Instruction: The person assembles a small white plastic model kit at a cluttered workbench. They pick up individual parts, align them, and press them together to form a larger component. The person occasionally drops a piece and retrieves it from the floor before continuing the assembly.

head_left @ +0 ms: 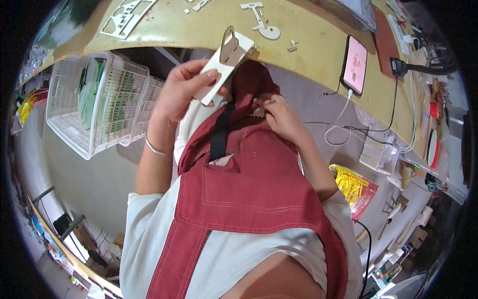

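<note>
My left hand point(181, 89) grips a flat, pale wooden cut-out assembly point(226, 62) and holds it up just below the edge of the yellow-green table point(303, 30). An arched thin piece stands slotted into its upper end. My right hand point(281, 115) rests at my lap on the red apron point(249, 174), fingers pinched on a small pale piece point(258, 111) that is mostly hidden. A metal bangle point(155, 148) sits on my left wrist.
White plastic baskets point(94, 107) with green-labelled packs stand at the left. On the table lie loose wooden cut-outs point(261, 22), a cut-out sheet frame point(127, 17) and a lit phone point(354, 65) with cables. A yellow packet point(352, 185) lies at the right.
</note>
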The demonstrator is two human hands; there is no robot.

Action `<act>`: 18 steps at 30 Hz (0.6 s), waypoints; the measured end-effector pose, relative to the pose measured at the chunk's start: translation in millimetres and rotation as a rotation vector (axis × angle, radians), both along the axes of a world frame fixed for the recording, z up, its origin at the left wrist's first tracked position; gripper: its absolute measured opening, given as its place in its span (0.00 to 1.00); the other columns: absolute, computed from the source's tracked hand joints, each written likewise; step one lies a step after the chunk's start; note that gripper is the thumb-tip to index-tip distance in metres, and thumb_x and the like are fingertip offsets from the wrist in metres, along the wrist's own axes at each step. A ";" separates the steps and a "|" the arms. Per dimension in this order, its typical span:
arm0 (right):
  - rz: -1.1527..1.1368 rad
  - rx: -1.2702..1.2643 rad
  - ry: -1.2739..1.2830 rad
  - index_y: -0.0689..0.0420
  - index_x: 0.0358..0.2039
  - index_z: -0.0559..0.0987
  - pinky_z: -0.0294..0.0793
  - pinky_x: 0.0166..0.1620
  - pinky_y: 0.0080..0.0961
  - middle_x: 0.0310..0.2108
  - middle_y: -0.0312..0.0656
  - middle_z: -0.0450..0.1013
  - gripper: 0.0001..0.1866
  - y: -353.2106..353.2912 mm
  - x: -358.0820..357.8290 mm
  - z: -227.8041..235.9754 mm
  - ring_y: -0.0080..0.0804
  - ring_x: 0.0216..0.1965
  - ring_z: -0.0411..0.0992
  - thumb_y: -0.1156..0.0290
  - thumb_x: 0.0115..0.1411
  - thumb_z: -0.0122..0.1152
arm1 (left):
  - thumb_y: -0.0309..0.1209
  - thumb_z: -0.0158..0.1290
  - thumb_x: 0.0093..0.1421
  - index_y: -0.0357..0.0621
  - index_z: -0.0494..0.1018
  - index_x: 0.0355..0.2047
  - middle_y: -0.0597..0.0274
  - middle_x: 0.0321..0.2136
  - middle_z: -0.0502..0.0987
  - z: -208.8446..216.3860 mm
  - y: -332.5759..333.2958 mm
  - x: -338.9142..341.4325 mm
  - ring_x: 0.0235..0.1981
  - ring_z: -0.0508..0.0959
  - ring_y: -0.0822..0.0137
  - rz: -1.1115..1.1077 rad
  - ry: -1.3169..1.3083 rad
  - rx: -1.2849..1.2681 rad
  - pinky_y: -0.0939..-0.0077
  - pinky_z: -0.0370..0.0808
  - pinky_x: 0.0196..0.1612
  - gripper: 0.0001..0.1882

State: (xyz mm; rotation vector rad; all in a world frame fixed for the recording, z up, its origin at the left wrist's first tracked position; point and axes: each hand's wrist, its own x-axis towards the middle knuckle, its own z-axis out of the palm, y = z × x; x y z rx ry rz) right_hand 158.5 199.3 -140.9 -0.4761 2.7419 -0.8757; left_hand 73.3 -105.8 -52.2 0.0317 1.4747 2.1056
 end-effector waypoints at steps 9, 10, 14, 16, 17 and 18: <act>0.104 -0.124 0.087 0.56 0.49 0.86 0.75 0.60 0.48 0.52 0.52 0.78 0.15 11.3 -5.5 -15.5 0.55 0.54 0.76 0.72 0.63 0.61 | 0.41 0.66 0.68 0.39 0.81 0.49 0.67 0.32 0.84 12.3 -14.9 -13.3 0.26 0.79 0.81 0.095 0.233 -0.509 0.85 0.74 0.21 0.19; 0.106 -0.095 0.080 0.55 0.49 0.86 0.76 0.59 0.48 0.51 0.51 0.78 0.15 9.5 -3.2 -13.1 0.54 0.54 0.76 0.72 0.63 0.61 | 0.41 0.66 0.68 0.40 0.80 0.49 0.67 0.32 0.84 10.2 -16.6 -12.2 0.26 0.79 0.81 0.109 0.235 -0.507 0.85 0.74 0.21 0.18; 0.066 -0.066 0.148 0.57 0.47 0.84 0.77 0.54 0.46 0.45 0.49 0.77 0.12 5.2 -4.9 -4.2 0.54 0.50 0.76 0.73 0.64 0.62 | 0.38 0.60 0.73 0.39 0.77 0.52 0.67 0.33 0.83 2.2 -14.4 -19.9 0.27 0.78 0.81 0.185 0.234 -0.347 0.85 0.73 0.23 0.16; 0.011 -0.118 0.213 0.59 0.45 0.83 0.78 0.50 0.46 0.43 0.49 0.77 0.10 4.8 -4.2 8.7 0.54 0.48 0.76 0.74 0.64 0.61 | 0.36 0.58 0.74 0.37 0.76 0.54 0.66 0.34 0.83 1.9 -14.6 -20.5 0.28 0.77 0.80 0.214 0.240 -0.347 0.84 0.74 0.26 0.16; -0.013 -0.185 0.289 0.61 0.43 0.80 0.78 0.45 0.45 0.38 0.51 0.78 0.07 2.9 -4.9 20.2 0.57 0.42 0.77 0.76 0.66 0.59 | 0.35 0.57 0.74 0.37 0.76 0.54 0.66 0.34 0.83 0.4 -15.2 -22.1 0.28 0.77 0.80 0.227 0.252 -0.349 0.84 0.74 0.27 0.16; -0.078 -0.205 0.271 0.62 0.43 0.81 0.79 0.43 0.43 0.36 0.50 0.78 0.07 1.0 -3.1 28.8 0.54 0.38 0.77 0.75 0.67 0.59 | 0.35 0.57 0.74 0.37 0.76 0.54 0.65 0.34 0.83 0.1 -16.1 -21.9 0.28 0.77 0.80 0.242 0.261 -0.351 0.84 0.75 0.28 0.15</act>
